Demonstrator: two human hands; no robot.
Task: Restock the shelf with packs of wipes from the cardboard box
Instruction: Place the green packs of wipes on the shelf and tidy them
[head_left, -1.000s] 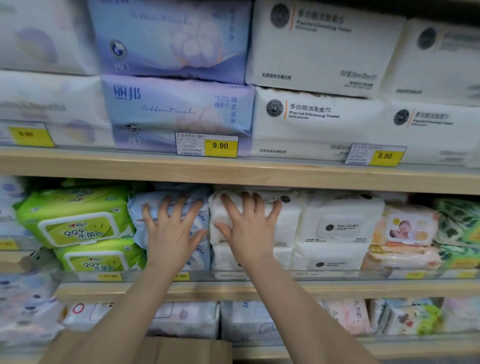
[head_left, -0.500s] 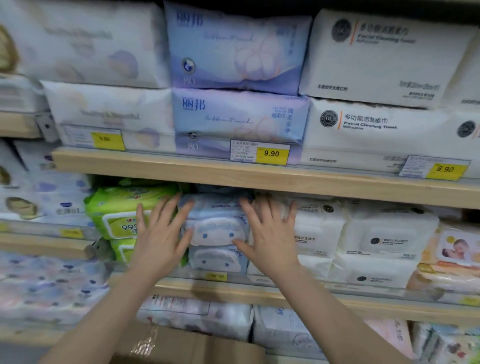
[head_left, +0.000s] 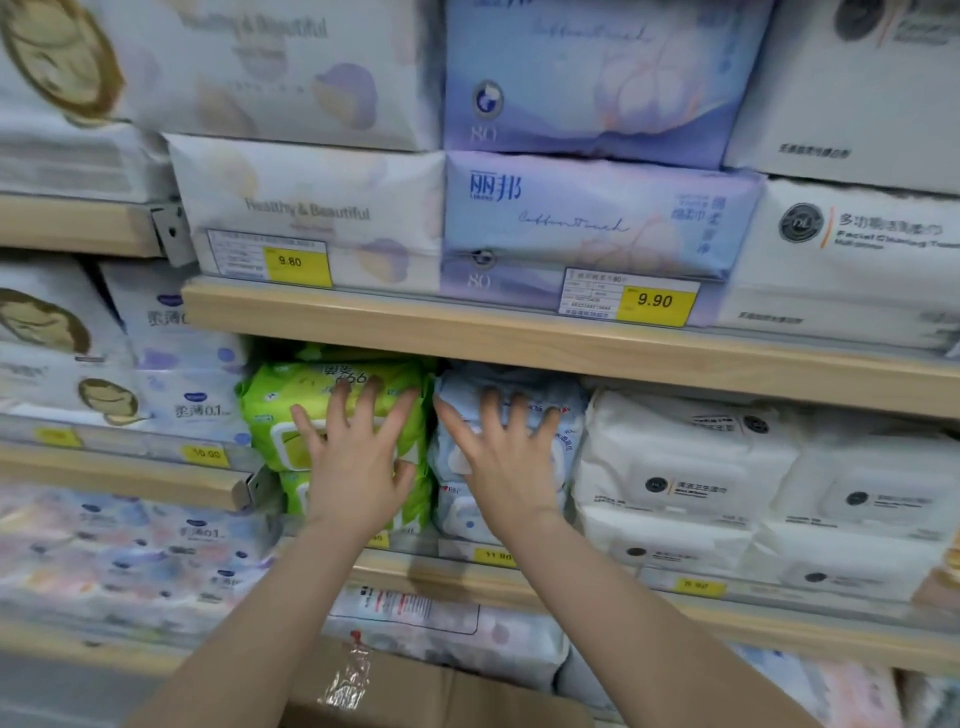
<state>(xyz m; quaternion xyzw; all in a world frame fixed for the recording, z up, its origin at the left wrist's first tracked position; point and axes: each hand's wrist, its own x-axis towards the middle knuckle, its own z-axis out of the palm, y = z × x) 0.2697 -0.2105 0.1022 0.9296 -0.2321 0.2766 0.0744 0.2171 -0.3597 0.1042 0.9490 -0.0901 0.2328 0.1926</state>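
Right now both hands lie spread and flat, gripping nothing, the left hand (head_left: 358, 467) on the green wipes packs (head_left: 332, 405) and the right hand (head_left: 506, 462) on the blue wipes packs (head_left: 498, 400) just beside them, long axes across the shelf (head_left: 519, 343), while the cardboard box (head_left: 415, 696) sits below the forearms.

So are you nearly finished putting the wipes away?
Partly, it looks. The middle shelf already shows green packs and pale blue packs stacked in rows. In hand: the left hand presses flat on the green ones, the right hand on the blue ones. The cardboard box sits below; its contents are hidden, so what is left is unclear.
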